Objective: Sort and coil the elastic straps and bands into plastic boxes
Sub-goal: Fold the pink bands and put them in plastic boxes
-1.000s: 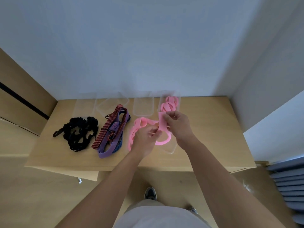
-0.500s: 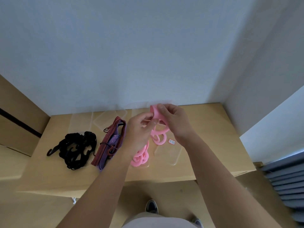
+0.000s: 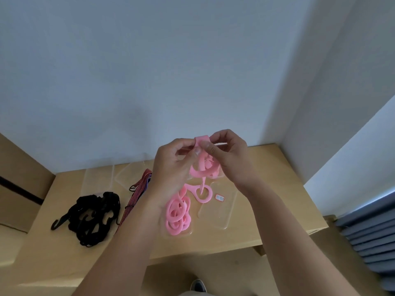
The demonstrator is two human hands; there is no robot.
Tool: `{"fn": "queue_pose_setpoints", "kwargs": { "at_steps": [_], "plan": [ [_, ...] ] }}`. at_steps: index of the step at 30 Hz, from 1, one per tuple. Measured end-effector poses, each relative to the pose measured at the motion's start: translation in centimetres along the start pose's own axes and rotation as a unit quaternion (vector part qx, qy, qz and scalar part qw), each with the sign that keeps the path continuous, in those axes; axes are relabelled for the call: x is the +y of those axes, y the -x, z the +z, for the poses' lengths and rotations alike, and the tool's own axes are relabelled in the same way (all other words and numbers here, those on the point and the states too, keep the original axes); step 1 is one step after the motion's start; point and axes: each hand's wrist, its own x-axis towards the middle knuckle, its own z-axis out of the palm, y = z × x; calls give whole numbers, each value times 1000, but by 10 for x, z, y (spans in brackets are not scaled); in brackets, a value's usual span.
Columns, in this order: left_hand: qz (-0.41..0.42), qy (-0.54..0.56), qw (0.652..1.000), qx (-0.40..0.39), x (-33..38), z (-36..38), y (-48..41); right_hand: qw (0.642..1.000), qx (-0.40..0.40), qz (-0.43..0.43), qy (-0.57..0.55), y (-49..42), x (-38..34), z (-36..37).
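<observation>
Both hands hold a pink elastic band (image 3: 202, 140) raised above the wooden table (image 3: 263, 189). My left hand (image 3: 173, 165) and my right hand (image 3: 226, 150) pinch its top end between thumbs and fingers. The band hangs down in loops (image 3: 203, 192) to a pink pile (image 3: 177, 214) on the table. A clear plastic box (image 3: 226, 210) with a small label lies flat under my right wrist. More pink loops (image 3: 210, 167) show behind my hands.
A black strap tangle (image 3: 94, 214) lies at the table's left. Red-striped and purple bands (image 3: 136, 193) lie beside it, partly behind my left arm. Clear boxes (image 3: 98, 180) stand at the back near the wall. A grey slatted object (image 3: 372, 233) is at the right.
My hands have lifted the pink band's end well above the table, so more of it hangs. The camera has tilted upward toward the wall.
</observation>
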Motion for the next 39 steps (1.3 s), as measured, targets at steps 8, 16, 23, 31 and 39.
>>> {"fn": "queue_pose_setpoints", "kwargs": {
  "at_steps": [8,16,23,31,39],
  "plan": [
    [22,-14,1000,4,33,7,-12,995,-44,-70,48,2,-32,-22],
    [48,65,996,-23,59,-1,-13,990,-6,-119,71,6,-59,-20],
    [88,69,994,-16,70,-7,-15,986,10,-148,75,11,-75,-16],
    [90,105,990,-3,76,-2,-11,985,22,-158,64,18,-79,-21],
    [64,149,986,-25,75,1,-19,987,37,-144,57,20,-80,-26]
  ]
}}
